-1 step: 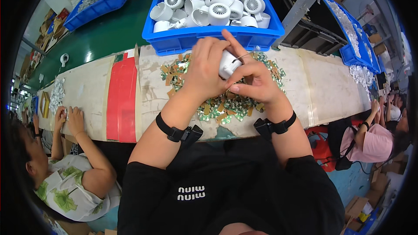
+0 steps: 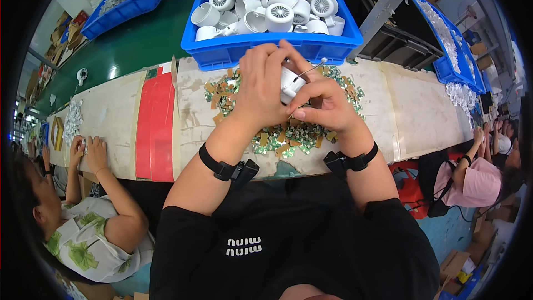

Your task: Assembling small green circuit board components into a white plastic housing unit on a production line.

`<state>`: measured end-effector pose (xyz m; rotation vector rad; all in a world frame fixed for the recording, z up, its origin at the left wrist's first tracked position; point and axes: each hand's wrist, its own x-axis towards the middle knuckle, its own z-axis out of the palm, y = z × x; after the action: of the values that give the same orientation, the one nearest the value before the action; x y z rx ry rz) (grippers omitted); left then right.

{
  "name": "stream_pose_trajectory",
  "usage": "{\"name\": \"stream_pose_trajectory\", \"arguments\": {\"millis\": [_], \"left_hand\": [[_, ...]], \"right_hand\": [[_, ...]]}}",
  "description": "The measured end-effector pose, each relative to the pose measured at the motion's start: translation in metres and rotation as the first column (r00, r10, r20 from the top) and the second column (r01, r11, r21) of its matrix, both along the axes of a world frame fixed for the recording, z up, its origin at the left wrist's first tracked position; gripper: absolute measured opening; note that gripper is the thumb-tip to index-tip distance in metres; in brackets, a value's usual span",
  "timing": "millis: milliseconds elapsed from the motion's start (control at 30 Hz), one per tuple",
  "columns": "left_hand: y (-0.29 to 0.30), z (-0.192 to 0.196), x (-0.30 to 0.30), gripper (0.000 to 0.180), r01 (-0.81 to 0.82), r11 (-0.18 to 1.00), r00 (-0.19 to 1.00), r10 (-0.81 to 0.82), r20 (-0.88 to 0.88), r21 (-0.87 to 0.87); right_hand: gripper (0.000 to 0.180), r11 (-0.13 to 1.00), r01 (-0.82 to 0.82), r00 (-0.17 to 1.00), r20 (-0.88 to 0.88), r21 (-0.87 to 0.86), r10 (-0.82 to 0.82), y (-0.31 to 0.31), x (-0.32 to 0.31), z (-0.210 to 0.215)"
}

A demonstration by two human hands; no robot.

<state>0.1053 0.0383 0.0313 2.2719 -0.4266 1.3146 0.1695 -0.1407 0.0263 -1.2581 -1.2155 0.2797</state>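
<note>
In front of the blue bin, my left hand [image 2: 260,86] is wrapped round a small white plastic housing [image 2: 290,85] with a dark slot in its side. My right hand [image 2: 327,100] is at the housing's right side, its thumb and forefinger closed in a pinch at the lower edge. A thin wire end shows at that pinch. From the top of the housing a thin grey wire [image 2: 312,68] slants up and right to a small pale tip. Whether both ends belong to one wire is hidden by my fingers. Beneath lies a pile of small green-and-tan circuit boards [image 2: 286,140].
The blue bin [image 2: 272,44] is heaped with white round housings [image 2: 278,16]. A red strip [image 2: 155,128] crosses the worktable at left. One co-worker's hands [image 2: 89,151] work there; other people sit at right. A metal post [image 2: 388,8] rises behind, near more blue bins [image 2: 452,50].
The wire's pale tip now stands out more clearly and slants more steeply upward. My left fingers and the housing have shifted slightly; my right hand has barely moved.
</note>
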Motion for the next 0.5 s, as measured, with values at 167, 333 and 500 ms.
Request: {"name": "stream_pose_trajectory", "arguments": {"millis": [167,333,500], "left_hand": [[0.009,-0.003,0.005,0.079,0.382,0.924,0.922,-0.381,-0.063,-0.001],[0.010,-0.009,-0.003,0.073,0.378,0.673,0.807,-0.576,-0.130,-0.636],[0.015,0.007,-0.009,0.027,0.240,0.383,0.687,-0.716,-0.122,-0.892]], "right_hand": [[0.012,0.976,-0.215,0.879,-0.438,-0.009,0.190,-0.008,-0.003,-0.002],[0.013,0.938,-0.141,0.774,-0.556,0.316,0.303,0.006,-0.003,-0.005],[0.014,0.923,0.332,0.851,-0.483,0.192,-0.206,-0.007,0.017,-0.013]]}}
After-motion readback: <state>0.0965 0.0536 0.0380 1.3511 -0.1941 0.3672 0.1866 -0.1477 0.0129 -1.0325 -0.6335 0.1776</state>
